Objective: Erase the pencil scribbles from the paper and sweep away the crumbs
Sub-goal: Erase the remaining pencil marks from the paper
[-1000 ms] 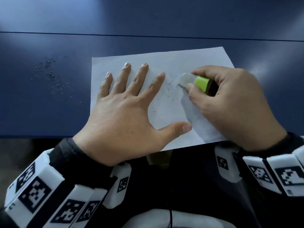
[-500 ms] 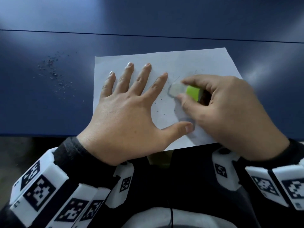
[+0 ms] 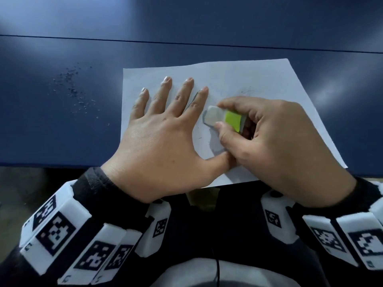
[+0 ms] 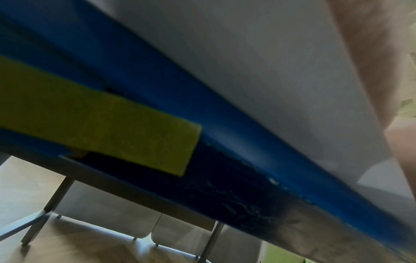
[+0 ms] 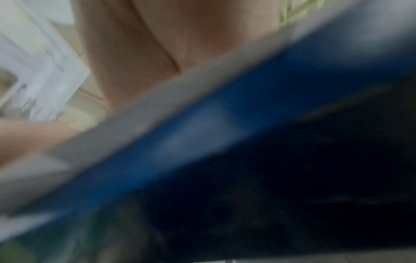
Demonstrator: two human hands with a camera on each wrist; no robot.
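A white sheet of paper (image 3: 248, 79) lies on the blue table, its near edge hanging over the table's front. My left hand (image 3: 165, 125) presses flat on the paper's left half, fingers spread. My right hand (image 3: 269, 137) pinches a white eraser (image 3: 213, 118) with a green sleeve between thumb and forefinger, its tip on the paper beside my left index finger. Faint pencil marks (image 3: 246, 92) and a few dark crumbs (image 3: 200, 138) show near the eraser. Both wrist views are blurred, showing only the table edge and the paper's underside (image 4: 247, 62).
A scatter of eraser crumbs (image 3: 72, 90) lies on the blue table (image 3: 62, 131) left of the paper. A seam (image 3: 186, 42) crosses the tabletop at the back. The table's front edge runs just below my left wrist. Metal table legs (image 4: 51, 201) stand on the floor below.
My right hand has slid the eraser left and toward me across the paper, ending close to my left index finger. The left hand has stayed flat on the sheet.
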